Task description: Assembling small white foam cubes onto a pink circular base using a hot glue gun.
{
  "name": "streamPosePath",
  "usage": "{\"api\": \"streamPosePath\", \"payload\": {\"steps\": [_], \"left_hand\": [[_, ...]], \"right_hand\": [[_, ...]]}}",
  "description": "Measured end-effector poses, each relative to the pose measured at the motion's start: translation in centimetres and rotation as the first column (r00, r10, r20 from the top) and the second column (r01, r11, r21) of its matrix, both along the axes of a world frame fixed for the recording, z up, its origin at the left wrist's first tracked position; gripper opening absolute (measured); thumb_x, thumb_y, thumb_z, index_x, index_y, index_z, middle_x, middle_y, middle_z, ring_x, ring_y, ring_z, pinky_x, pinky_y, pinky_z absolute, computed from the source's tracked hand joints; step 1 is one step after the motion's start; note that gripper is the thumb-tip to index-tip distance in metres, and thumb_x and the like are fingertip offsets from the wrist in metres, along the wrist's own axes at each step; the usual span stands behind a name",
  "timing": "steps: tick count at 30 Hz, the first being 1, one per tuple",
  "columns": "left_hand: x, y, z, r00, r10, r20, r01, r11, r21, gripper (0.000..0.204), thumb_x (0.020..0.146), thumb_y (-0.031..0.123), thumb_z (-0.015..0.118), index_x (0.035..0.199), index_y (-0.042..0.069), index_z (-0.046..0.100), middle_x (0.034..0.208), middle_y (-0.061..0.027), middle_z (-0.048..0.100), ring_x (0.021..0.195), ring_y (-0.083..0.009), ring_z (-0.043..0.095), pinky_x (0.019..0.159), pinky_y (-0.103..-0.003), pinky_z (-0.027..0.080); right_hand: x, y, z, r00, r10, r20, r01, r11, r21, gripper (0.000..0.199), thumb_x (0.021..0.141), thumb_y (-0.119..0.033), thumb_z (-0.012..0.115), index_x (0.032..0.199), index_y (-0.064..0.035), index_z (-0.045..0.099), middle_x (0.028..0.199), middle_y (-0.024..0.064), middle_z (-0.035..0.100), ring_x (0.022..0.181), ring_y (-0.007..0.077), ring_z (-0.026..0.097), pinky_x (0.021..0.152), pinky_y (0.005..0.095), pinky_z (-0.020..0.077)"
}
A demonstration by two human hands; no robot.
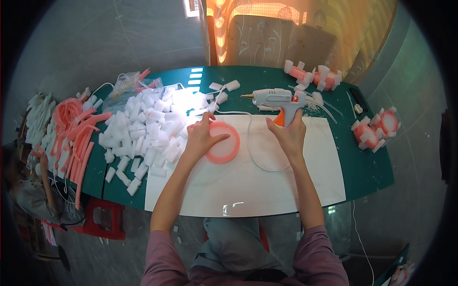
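My right hand point(290, 134) is wrapped round the handle of a grey hot glue gun point(273, 97) with an orange trigger. Its nozzle points left, above the far edge of a white board point(267, 190). A pink foam ring point(233, 151) with a pale centre lies flat on the board. Over the ring's left side is my left hand point(199, 137), fingers apart, thumb reaching across the ring; whether it touches the ring I cannot tell. Its fingertips are beside a heap of white foam blocks point(143, 126).
Pink foam strips point(78, 138) lie at the table's left, near another person's arm point(45, 178). Pink rings with white blocks stand at the far right point(327, 78) and right edge point(366, 136). The glue gun's white cord point(251, 143) loops over the board. A clear plastic bag point(121, 97) lies behind the heap.
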State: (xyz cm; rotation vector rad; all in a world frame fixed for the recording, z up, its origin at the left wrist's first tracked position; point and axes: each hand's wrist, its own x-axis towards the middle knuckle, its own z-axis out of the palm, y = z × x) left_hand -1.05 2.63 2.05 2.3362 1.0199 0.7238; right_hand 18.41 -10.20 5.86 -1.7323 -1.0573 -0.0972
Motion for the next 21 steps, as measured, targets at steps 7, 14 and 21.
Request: {"api": "streamPosePath", "payload": {"steps": [7,14,21], "left_hand": [[0.5,-1.5,1.5,0.913,-0.078,0.401,0.042,0.994,0.097,0.054,0.062,0.02,0.075,0.106,0.003,0.049,0.09,-0.0098,0.051,0.085,-0.0241,0.052,0.073,-0.031,0.044],[1.2,-1.5,-0.4,0.93,-0.107,0.352,0.067,0.99,0.125,0.044,0.064,0.015,0.072,0.101,0.002,0.052,0.092,-0.011,0.055,0.084,-0.0228,0.055,0.075,-0.03,0.045],[1.6,-1.9,-0.1,0.942,-0.058,0.33,0.056,0.998,0.018,0.044,0.066,0.017,0.071,0.102,0.003,0.05,0.086,-0.0148,0.063,0.078,-0.0264,0.062,0.071,-0.032,0.049]], "right_hand": [[0.3,-0.4,0.0,0.999,0.038,0.021,-0.036,0.996,-0.086,0.055,0.059,-0.031,0.075,0.093,-0.0013,0.043,0.08,0.0161,0.059,0.07,0.0296,0.06,0.063,0.0358,0.0474],[1.1,-0.7,0.3,0.978,0.03,0.206,-0.001,0.99,-0.139,0.054,0.057,-0.026,0.074,0.094,-0.0008,0.043,0.078,0.0149,0.057,0.068,0.0293,0.059,0.059,0.0361,0.0467],[1.5,-0.3,-0.4,0.971,0.076,0.228,-0.021,0.971,-0.237,0.05,0.059,-0.019,0.069,0.098,0.0011,0.043,0.082,0.0158,0.057,0.071,0.032,0.059,0.058,0.0394,0.046]]}}
